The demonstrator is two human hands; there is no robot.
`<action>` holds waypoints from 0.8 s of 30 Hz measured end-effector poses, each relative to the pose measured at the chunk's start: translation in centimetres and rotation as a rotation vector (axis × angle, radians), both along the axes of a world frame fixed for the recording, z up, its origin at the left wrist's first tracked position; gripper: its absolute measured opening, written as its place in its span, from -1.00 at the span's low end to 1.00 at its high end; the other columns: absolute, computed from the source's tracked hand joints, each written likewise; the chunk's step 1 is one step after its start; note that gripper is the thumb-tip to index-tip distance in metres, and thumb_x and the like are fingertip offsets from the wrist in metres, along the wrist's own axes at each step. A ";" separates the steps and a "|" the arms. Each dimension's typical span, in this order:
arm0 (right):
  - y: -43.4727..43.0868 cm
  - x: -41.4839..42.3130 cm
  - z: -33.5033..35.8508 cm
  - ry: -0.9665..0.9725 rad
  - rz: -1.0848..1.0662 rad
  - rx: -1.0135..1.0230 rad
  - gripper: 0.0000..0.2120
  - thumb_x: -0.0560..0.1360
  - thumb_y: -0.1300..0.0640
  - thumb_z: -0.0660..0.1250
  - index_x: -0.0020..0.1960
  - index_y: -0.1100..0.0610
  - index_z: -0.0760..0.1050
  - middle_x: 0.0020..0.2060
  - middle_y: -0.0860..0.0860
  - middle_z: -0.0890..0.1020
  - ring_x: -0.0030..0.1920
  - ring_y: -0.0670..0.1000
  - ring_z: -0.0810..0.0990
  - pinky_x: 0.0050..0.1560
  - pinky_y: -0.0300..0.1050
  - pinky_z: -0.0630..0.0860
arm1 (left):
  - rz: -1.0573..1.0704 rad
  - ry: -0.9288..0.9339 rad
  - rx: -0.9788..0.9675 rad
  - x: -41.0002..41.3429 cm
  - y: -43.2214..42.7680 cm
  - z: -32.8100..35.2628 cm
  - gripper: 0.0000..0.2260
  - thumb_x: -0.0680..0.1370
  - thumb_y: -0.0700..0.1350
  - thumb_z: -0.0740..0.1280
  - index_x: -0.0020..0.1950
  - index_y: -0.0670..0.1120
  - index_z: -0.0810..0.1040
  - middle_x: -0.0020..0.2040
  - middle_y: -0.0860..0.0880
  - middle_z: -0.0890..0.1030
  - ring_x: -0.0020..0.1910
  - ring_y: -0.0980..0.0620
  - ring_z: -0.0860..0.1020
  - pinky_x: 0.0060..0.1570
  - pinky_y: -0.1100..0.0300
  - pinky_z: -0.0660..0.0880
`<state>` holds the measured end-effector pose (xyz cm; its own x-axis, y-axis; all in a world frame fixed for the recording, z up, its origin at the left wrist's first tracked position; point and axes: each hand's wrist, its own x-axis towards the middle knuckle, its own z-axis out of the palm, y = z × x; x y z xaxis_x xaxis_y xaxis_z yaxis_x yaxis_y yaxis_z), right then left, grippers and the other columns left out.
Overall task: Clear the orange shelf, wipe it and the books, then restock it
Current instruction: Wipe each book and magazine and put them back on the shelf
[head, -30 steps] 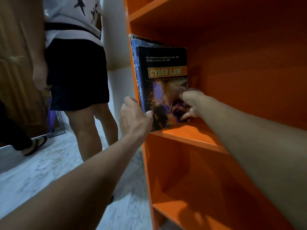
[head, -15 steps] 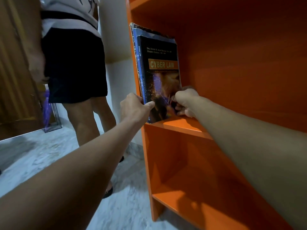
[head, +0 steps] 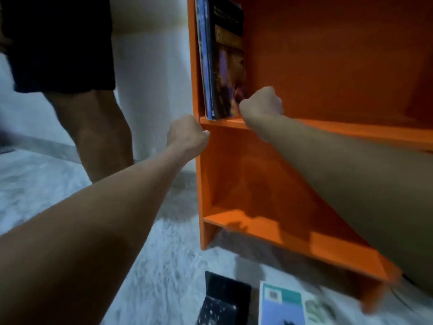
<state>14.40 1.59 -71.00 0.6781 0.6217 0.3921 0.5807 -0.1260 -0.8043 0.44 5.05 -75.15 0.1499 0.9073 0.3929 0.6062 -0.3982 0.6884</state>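
Observation:
The orange shelf (head: 328,130) fills the right half of the view. Several books stand upright against its left wall on the middle board; the outermost is a dark book (head: 228,66) with an orange title band, with blue books (head: 204,55) behind it. My right hand (head: 261,104) is curled at the dark book's lower corner, touching its cover; the fingertips are hidden. My left hand (head: 187,134) is curled in a fist at the front edge of the shelf's left wall, just below the books, with nothing in it.
A person in black shorts (head: 61,43) stands close on the left, legs (head: 100,127) beside the shelf. On the pale floor below the shelf lie a black book (head: 222,299) and a light blue and green book (head: 288,306). The lower board (head: 293,238) holds nothing.
The view has dropped, showing books on the floor. My left hand has slid down from the books' front edge to the shelf's edge. My right hand stays at the dark book's lower corner.

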 end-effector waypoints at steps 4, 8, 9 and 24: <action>-4.7 -1.2 -3.5 -0.098 -0.107 -0.156 -0.83 0.52 0.15 0.25 0.07 0.14 0.55 -0.10 0.07 0.61 -0.12 0.11 0.61 -0.12 -0.02 0.61 | -0.135 0.097 -0.079 1.5 -1.6 -3.9 -0.85 0.56 -0.08 0.35 -0.06 -0.14 0.62 -0.13 -0.12 0.63 -0.14 -0.12 0.61 -0.22 0.10 0.51; -10.5 -0.4 -8.8 -0.096 -0.155 -0.450 -0.82 0.52 0.17 0.24 0.09 0.18 0.52 -0.10 0.16 0.62 -0.14 0.16 0.64 -0.13 0.09 0.65 | -0.320 0.138 -0.224 4.7 -5.8 -9.2 -0.83 0.52 -0.11 0.36 0.00 -0.18 0.65 -0.03 -0.21 0.67 -0.03 -0.24 0.64 -0.08 0.05 0.58; -12.2 -0.1 -10.2 -0.101 -0.153 -0.528 -0.82 0.52 0.17 0.25 0.07 0.20 0.53 -0.10 0.18 0.63 -0.15 0.18 0.65 -0.15 0.11 0.66 | -0.358 0.164 -0.256 5.5 -7.2 -10.7 -0.81 0.51 -0.11 0.37 0.03 -0.18 0.65 0.02 -0.24 0.67 0.04 -0.25 0.63 -0.03 0.03 0.55; -23.7 -0.5 -25.6 -0.124 0.279 -1.335 -0.03 0.30 -0.09 0.58 0.51 0.22 0.15 0.42 0.12 0.35 0.33 0.14 0.41 0.27 0.03 0.42 | -0.624 0.499 -0.515 6.1 -15.3 -23.9 -0.89 0.57 -0.26 0.23 0.05 -0.23 0.50 0.07 -0.26 0.59 0.07 -0.26 0.60 0.06 0.00 0.59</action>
